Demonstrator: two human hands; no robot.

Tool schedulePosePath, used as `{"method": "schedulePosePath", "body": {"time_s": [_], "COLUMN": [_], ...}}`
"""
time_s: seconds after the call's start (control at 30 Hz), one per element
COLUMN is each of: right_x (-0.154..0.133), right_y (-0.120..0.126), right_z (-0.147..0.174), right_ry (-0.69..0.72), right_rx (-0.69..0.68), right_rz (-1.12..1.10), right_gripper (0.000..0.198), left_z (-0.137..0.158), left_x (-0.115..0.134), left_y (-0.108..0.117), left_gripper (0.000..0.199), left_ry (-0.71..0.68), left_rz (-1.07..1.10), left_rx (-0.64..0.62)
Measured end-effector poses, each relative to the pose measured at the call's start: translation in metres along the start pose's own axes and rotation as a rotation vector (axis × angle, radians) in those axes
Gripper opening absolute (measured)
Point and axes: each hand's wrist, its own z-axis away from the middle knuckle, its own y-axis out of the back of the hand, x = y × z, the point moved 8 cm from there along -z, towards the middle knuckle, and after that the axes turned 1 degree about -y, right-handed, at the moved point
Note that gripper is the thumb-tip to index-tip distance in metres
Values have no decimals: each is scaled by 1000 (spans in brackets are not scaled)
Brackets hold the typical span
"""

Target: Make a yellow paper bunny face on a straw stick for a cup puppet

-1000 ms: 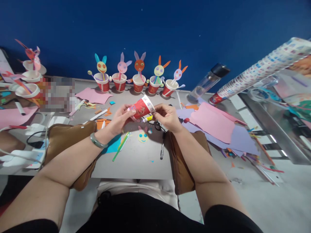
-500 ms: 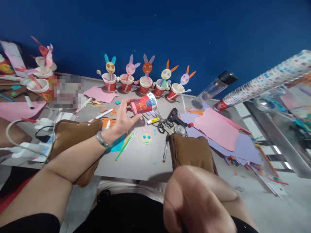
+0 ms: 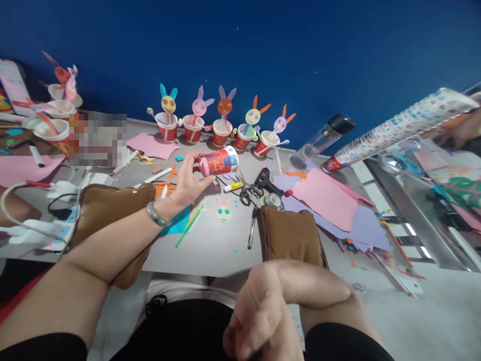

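My left hand [image 3: 190, 181] is closed round a red patterned paper cup [image 3: 218, 162]. The cup lies tilted on its side above the table, its white and blue rim to the right and a pink piece at its base. Close to my body, my right hand [image 3: 259, 313] is curled, fingers together, over my lap; whether anything is in it is hidden. On the table below the cup lies a yellow paper rabbit face [image 3: 223, 212] with pink ears. Near it are a glue stick [image 3: 233, 187], scissors [image 3: 251, 194], a black pen [image 3: 253, 228] and coloured straws [image 3: 190, 225].
Several red cups [image 3: 221, 135] with paper rabbits stand along the wall. A black glue gun [image 3: 268, 181], pink paper [image 3: 326, 198], brown cushions [image 3: 293, 233], a clear bottle [image 3: 319, 140] and a long leaning cup stack [image 3: 398, 128] are to the right. A power strip [image 3: 56, 230] with cables lies left.
My right hand has moved left and down, nearer my body. My left hand still holds the cup in much the same pose. The view has shifted slightly, showing more of the right side.
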Motion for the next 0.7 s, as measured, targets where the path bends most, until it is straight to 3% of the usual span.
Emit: {"method": "schedulePosePath", "body": {"time_s": [0.1, 0.2, 0.37, 0.5, 0.6, 0.7], "right_x": [35, 54, 79, 77, 72, 74], "right_y": [-23, -31, -43, -22, -1, 9], "right_z": [6, 8, 44, 95, 124, 142], "right_ry": [-386, -525, -782, -1101, -1337, -1429], "right_rx": [-345, -567, -1330, -1868, -2077, -2138], "right_rz": [31, 20, -79, -166, -209, -189], "right_gripper": [17, 24, 18, 14, 16, 19], "left_z": [-1, -1, 3, 7, 8, 8], "left_x": [1, -4, -15, -22, -25, -27], "left_y": [-1, -3, -6, -11, -14, -17], "left_gripper": [60, 61, 45, 36, 26, 22], "left_ry": [50, 183, 463, 614, 688, 742], "left_rz": [71, 235, 462, 552, 608, 640], "left_rx": [9, 29, 105, 120, 124, 106]}}
